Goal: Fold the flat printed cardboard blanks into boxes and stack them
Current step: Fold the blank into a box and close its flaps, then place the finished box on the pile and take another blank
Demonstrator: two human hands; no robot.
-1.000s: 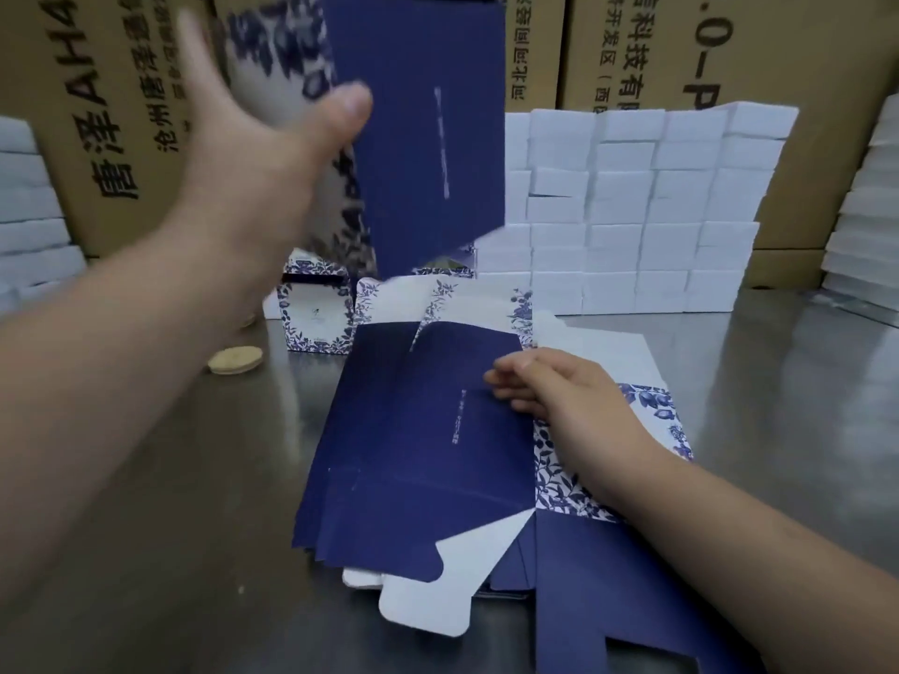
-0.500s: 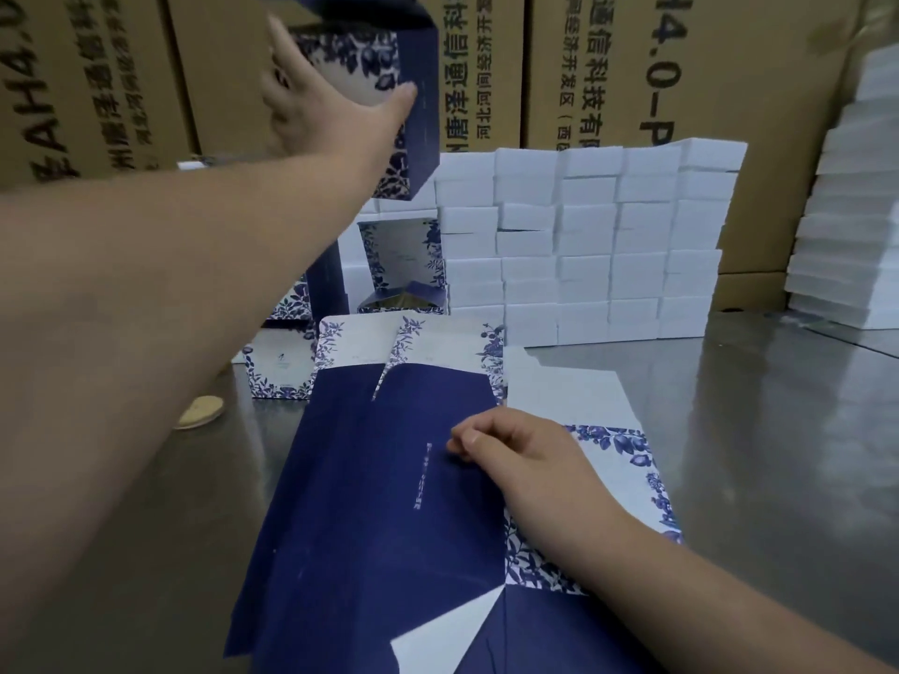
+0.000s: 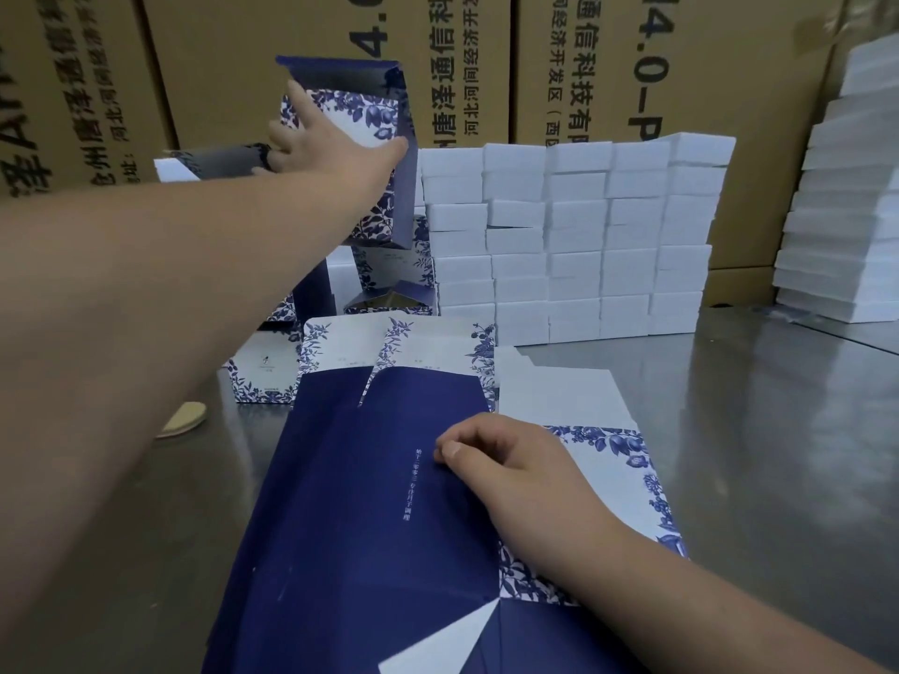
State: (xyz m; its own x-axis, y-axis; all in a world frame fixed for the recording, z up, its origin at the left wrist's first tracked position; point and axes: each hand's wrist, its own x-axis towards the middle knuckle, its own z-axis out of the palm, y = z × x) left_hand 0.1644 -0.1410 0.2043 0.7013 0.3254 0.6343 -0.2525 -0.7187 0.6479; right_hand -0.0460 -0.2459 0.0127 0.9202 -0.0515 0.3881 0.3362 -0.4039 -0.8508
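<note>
A folded box [image 3: 369,114], navy with a blue floral white face, stands tilted on top of other folded boxes [image 3: 394,270] at the back left. My left hand [image 3: 335,158] reaches out and holds it across its face, thumb at the right edge and fingers at the left edge. A pile of flat blanks [image 3: 350,503], navy with floral borders, lies on the metal table [image 3: 754,454] in front of me. My right hand [image 3: 515,474] rests on the pile with curled fingers, pinching the right edge of the top navy panel.
One more folded box [image 3: 262,377] sits low at the left behind the blanks. A wall of white blocks [image 3: 574,235] stands behind the pile, another white stack [image 3: 846,211] at far right. Brown cartons [image 3: 559,65] close off the back. A tan disc [image 3: 185,418] lies left.
My left hand has carried the folded box away from me and set it down onto the stack at the back. My right hand has stayed on the blanks.
</note>
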